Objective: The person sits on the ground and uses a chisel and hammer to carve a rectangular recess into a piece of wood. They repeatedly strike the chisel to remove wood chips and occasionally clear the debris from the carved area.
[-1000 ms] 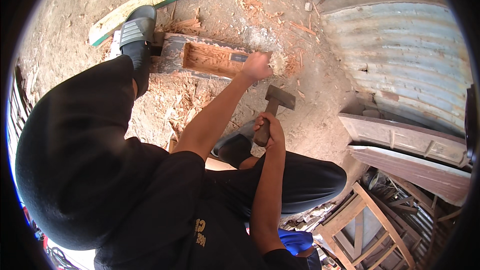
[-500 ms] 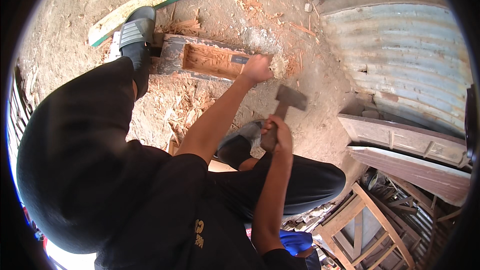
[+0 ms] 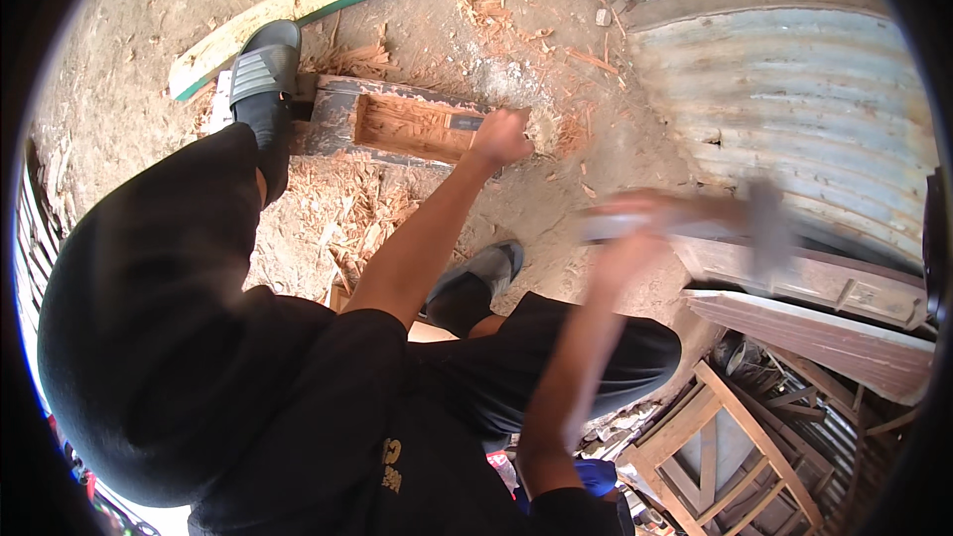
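Observation:
A wooden block with worn dark paint lies on the dirt floor, a long rectangular recess cut into its top. At the right end of that recess, my left hand is closed in a fist round a chisel. The chisel's flat dark blade points left into the hollow; its handle is mostly hidden by my fingers. Off to the right, my right hand grips the wooden handle of a hammer, both smeared by motion. The hammer's head is out to the right, well apart from the chisel.
Wood shavings are strewn round the block. My sandalled left foot is at its left end, beside a curved plank with a green edge. Corrugated sheet metal, brown panels and a wooden frame stand at the right.
My right hand has swung the hammer right and away from the block, its head turning from upward to rightward. My left hand and the chisel stay at the recess.

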`<state>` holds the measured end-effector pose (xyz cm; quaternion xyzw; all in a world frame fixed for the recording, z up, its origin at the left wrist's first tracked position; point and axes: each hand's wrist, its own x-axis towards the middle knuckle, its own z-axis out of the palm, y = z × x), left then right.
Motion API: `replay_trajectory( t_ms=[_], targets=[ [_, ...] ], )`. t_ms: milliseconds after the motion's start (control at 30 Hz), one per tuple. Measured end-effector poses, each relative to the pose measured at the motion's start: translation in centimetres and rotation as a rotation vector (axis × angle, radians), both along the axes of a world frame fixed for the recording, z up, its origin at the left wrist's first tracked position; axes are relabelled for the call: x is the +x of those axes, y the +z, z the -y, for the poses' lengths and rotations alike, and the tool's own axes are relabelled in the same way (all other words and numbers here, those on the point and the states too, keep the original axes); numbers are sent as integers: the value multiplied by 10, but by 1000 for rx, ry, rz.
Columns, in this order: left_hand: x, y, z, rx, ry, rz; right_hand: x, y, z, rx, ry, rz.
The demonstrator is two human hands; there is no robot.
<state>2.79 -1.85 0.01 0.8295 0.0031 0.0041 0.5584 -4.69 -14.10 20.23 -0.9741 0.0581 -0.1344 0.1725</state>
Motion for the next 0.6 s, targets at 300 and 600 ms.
replay_trajectory(
  t_ms=[300,600],
  targets=[
    [0,-5,3,-48,90,121,-42,-21,-20,1380,-357,-568],
    [0,-8,-9,-29,58,16,11,134,28,1257,-42,179]
  ],
)
